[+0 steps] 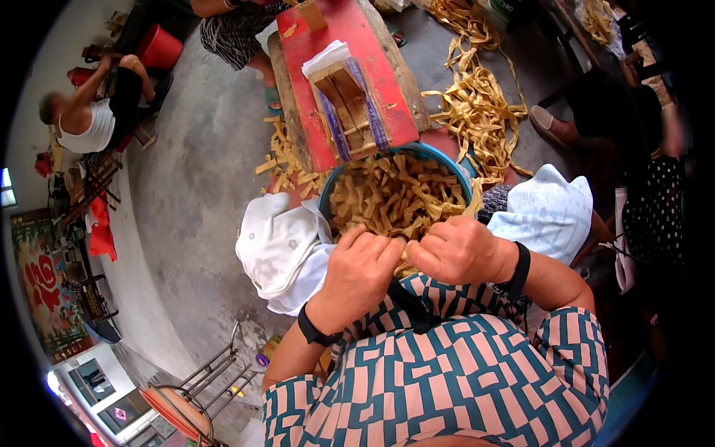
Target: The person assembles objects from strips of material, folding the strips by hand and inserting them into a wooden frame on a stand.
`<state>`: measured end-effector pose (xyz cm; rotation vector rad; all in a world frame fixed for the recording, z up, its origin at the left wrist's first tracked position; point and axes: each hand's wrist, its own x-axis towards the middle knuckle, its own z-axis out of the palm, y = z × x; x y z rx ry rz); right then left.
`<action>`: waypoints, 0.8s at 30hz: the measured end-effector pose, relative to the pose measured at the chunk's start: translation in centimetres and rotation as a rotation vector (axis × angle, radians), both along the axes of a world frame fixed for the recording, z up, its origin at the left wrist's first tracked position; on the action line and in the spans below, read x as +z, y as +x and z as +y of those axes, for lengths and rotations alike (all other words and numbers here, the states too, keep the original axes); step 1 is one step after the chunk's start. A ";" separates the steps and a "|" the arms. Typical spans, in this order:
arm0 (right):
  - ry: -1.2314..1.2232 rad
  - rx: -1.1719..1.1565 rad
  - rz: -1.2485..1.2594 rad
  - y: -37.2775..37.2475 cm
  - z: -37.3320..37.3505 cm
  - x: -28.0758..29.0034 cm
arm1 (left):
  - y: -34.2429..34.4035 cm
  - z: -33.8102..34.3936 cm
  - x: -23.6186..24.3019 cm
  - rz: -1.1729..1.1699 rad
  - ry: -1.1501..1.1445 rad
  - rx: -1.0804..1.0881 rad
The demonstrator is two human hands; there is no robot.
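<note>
My left hand (362,272) and my right hand (460,252) meet in front of my chest, above the near edge of a blue basin (456,158). Both are closed, with fingertips pinched close together. A golden-tan strip (475,201) shows at the top of my right hand, and a bit of the same colour hangs below the fingers. What lies between the fingertips is mostly hidden. Many short, folded tan pieces (395,190) fill the basin. White cloth (279,242) covers my left knee and pale blue cloth (547,208) my right one.
Beyond the basin stands a red bench (398,89) bearing an open wooden box (344,104). Long golden strips (477,112) heap on the floor to its right; short pieces (281,160) lie to its left. Other people sit nearby. A round-seated stool (179,410) is at lower left.
</note>
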<state>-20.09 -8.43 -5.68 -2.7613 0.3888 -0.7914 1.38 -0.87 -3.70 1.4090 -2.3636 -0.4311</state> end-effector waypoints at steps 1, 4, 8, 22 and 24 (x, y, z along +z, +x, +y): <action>0.012 0.024 0.032 -0.2 0.1 -0.1 | 0.2 0.2 -0.2 0.009 0.060 -0.017; 0.130 0.105 0.096 -1.3 0.7 -0.9 | 0.3 1.1 -0.4 -0.002 0.065 -0.067; 0.313 0.120 0.122 -2.3 -0.1 -0.9 | 1.2 0.7 0.1 -0.034 0.047 -0.015; 0.162 -0.224 -0.264 5.8 -15.2 0.0 | 5.4 -13.3 1.1 0.378 -0.058 0.449; 0.120 -0.240 -0.200 6.4 -16.5 -0.6 | 6.2 -14.4 0.6 0.366 -0.046 0.474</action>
